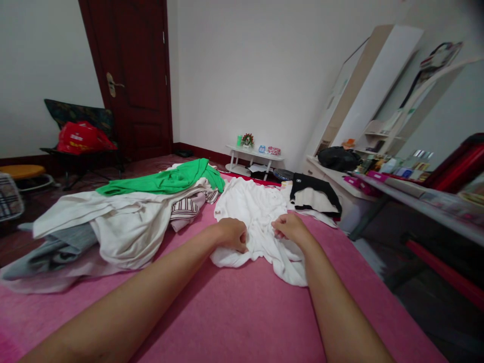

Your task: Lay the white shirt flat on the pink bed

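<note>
A crumpled white garment (254, 201) lies spread on the pink bed cover (227, 312) in front of me; its folds hide what kind it is. My left hand (232, 234) is at its near left part, with the fingers curled closed on the cloth. On the opposite side my right hand (290, 228) pinches the fabric, its fingers pressed together. Between the two hands the cloth is bunched, and loose ends hang toward me. A small dark mark shows at the garment's left edge.
Left of the garment is a heap of clothes with a green garment (170, 177) over a cream one (132, 227). A black and beige garment (316, 194) lies at the right back. Beyond the bed's right edge stands a cluttered table (419, 209).
</note>
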A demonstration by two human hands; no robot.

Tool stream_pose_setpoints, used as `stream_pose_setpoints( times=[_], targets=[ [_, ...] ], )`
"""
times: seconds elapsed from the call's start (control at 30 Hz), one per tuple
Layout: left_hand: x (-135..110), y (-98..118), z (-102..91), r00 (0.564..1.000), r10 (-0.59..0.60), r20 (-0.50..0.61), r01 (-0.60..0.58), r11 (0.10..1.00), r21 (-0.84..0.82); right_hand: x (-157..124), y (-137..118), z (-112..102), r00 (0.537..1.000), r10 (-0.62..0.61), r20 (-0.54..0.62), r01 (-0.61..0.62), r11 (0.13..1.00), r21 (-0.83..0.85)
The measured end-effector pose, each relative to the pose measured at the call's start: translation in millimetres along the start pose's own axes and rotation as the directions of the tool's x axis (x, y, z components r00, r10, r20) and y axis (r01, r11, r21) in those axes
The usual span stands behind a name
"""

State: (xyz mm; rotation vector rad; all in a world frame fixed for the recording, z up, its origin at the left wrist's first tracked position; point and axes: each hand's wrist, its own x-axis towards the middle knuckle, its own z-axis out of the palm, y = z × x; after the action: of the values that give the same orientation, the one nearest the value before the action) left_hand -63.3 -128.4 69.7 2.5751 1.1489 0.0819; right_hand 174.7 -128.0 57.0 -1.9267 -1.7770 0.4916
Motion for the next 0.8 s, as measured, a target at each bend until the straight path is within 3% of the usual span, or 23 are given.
stream_pose_setpoints(
  times=[0.17,0.37,0.5,0.6,0.7,0.8],
  targets=[
    [-4.8,-8.7,11.7,1.000,0.010,0.003,-0.010,0.998,-0.061,-3.0,3.7,18.5,0.997,-0.006,-0.072,-0.006,0.987,-0.159],
    [-26.5,-26.1,20.2,0.990,0.044,-0.135,-0.079,0.960,-0.268,-13.9,0.6,25.8,0.987,-0.092,-0.132,0.058,0.967,-0.246],
    [-64.7,-30.5,10.0,0.962,-0.111,-0.251,0.049,0.970,-0.239,-31.3,7.8,12.4,0.990,-0.141,0.007,0.141,0.983,-0.121],
    [-96.4,-29.6,5.7,0.971,-0.145,-0.193,0.115,0.981,-0.159,-56.4,13.0,-7.0,0.990,-0.143,-0.013,0.142,0.988,-0.060],
    [-113.0,-28.5,12.0,0.980,-0.100,-0.172,0.069,0.982,-0.178,-90.0,11.9,-21.9,0.989,-0.117,-0.086,0.098,0.974,-0.204],
    [-109.5,-27.2,22.6,0.964,-0.050,-0.262,-0.022,0.964,-0.265,-118.9,11.8,-24.1,0.998,-0.069,-0.011,0.062,0.949,-0.308]
  ],
)
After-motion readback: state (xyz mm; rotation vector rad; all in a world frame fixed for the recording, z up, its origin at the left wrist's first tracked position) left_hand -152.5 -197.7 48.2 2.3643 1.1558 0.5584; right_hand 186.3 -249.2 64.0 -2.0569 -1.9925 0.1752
